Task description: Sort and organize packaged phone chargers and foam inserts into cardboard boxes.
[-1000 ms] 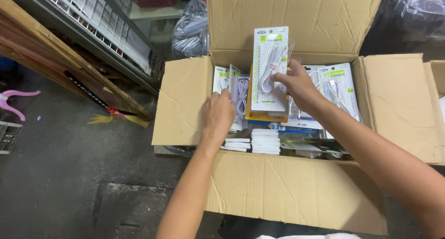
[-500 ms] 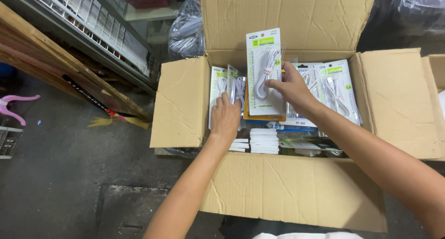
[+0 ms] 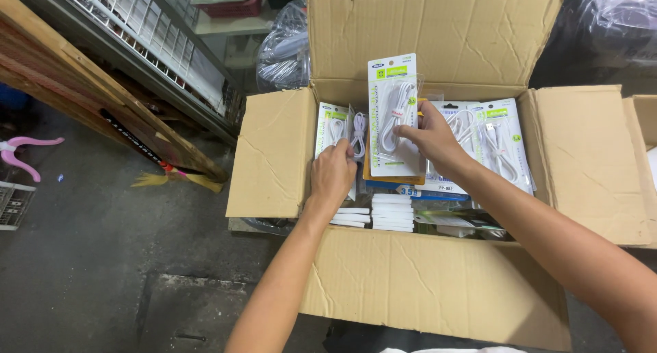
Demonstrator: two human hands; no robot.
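Leftmost, a pink plastic piece (image 3: pixel 20 154) lies on the concrete floor (image 3: pixel 102 257), with wooden boards (image 3: pixel 82 93) leaning beside it. Next, the left hand (image 3: pixel 333 175) reaches into the open cardboard box (image 3: pixel 438 284), fingers curled on the white cable packs (image 3: pixel 340 131) standing at its left side. Just right, the right hand (image 3: pixel 431 139) pinches a carded white cable pack (image 3: pixel 393 113), held upright above the box's middle. More cable packages (image 3: pixel 503 144) stand at the box's right.

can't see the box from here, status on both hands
Right hand grips upright cable pack. Left hand pinches packs in cardboard box. Nothing blocking.
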